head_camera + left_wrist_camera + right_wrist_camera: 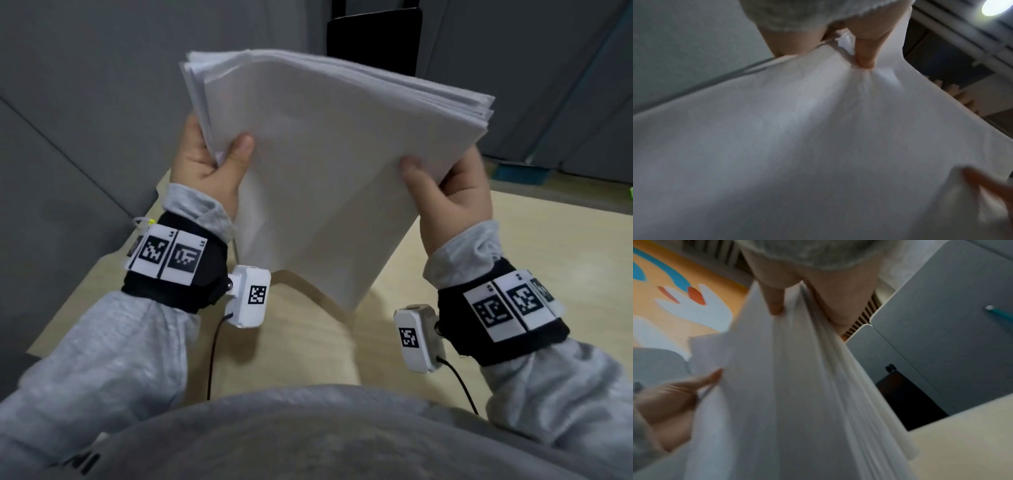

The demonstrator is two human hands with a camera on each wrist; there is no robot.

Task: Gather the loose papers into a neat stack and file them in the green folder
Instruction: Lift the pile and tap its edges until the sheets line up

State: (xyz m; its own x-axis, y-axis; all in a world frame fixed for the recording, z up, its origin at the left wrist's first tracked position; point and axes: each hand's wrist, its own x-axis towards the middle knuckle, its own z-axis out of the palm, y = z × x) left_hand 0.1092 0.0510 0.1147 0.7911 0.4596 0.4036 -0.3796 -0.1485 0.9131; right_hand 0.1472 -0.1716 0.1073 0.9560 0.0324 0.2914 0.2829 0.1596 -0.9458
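Observation:
A stack of white papers [325, 164] is held up in the air above the wooden table [534, 246], tilted, with one corner pointing down toward the tabletop. My left hand [212, 161] grips its left edge, thumb on the front sheet. My right hand [448, 192] grips the right edge the same way. The sheets' edges are slightly fanned at the upper right and upper left. In the left wrist view the stack [797, 146] fills the picture, with my thumb [865, 55] pressing into it. The right wrist view shows the fanned edges [818, 386]. No green folder is in view.
Grey partition panels [85, 120] stand at the left and back of the table. A dark chair back [373, 34] is behind the papers. A teal object [520, 171] lies at the far right edge, and a small green thing [629, 194] beside it.

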